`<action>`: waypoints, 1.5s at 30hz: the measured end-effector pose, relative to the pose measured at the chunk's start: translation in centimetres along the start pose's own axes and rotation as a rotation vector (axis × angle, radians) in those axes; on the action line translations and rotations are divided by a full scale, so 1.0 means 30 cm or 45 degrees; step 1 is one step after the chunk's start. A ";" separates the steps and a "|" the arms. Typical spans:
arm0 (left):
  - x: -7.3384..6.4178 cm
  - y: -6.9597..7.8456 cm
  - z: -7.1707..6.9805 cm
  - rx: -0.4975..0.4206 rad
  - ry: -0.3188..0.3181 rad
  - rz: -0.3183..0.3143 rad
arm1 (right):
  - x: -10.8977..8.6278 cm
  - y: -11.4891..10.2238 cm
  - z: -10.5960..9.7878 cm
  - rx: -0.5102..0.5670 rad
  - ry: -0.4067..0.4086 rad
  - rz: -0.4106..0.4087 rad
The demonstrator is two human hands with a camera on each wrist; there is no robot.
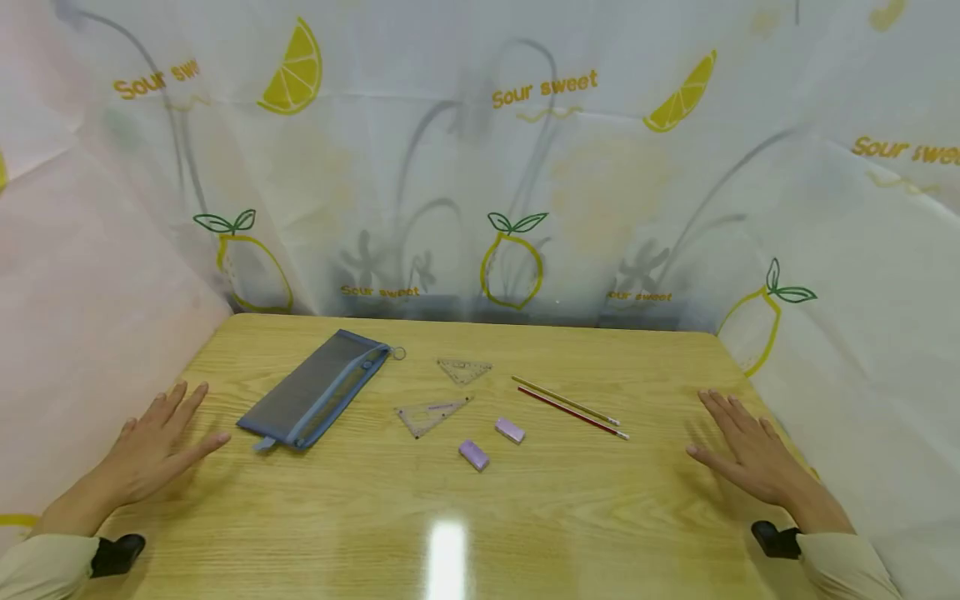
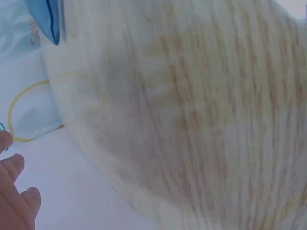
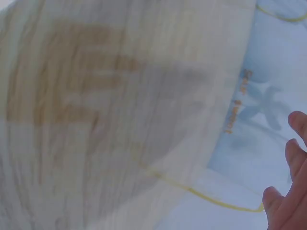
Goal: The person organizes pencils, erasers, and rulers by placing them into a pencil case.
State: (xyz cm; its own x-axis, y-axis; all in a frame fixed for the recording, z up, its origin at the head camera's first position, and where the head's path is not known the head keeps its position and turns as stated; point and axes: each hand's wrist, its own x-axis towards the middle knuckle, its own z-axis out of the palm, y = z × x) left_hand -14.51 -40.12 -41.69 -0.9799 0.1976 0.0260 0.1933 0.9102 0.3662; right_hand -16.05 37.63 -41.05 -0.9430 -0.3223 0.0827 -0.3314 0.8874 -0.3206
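Observation:
In the head view my left hand (image 1: 153, 450) is spread at the table's left side, holding nothing, with its fingers toward a grey-blue mesh zip pouch (image 1: 318, 387). A corner of the pouch (image 2: 47, 19) shows at the top of the left wrist view. My right hand (image 1: 750, 450), fingers extended and holding nothing, is at the right edge. Nearest to it lie a yellow pencil (image 1: 566, 400) and a dark red pencil (image 1: 570, 412), side by side. Two purple erasers, one (image 1: 510, 430) behind the other (image 1: 474, 455), lie mid-table near two clear set squares, one larger (image 1: 431, 414), one smaller (image 1: 464, 369).
The wooden table (image 1: 337, 525) has a glare spot near its front. A white curtain (image 1: 420, 167) with lemon prints rises behind its back edge and along both sides. A black wrist strap mount (image 1: 116, 554) sits on the left wrist, another (image 1: 776, 540) on the right.

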 end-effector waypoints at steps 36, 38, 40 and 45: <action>0.011 0.217 -0.018 -0.482 0.559 0.086 | 0.035 -0.216 0.019 0.395 0.771 -0.116; 0.013 0.225 -0.011 -0.500 0.572 0.092 | 0.042 -0.227 0.026 0.426 0.769 -0.107; 0.015 0.230 -0.004 -0.510 0.596 0.104 | 0.049 -0.239 0.032 0.452 0.763 -0.104; 0.024 0.241 0.009 -0.546 0.705 0.141 | 0.067 -0.267 0.045 0.486 0.727 -0.110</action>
State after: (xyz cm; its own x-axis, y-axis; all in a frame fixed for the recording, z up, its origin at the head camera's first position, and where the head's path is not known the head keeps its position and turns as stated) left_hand -13.80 -33.30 -39.29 -0.8583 -0.0372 0.5118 0.3684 0.6496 0.6650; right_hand -15.24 29.41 -39.59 -0.8165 -0.0694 0.5732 -0.4709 0.6544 -0.5916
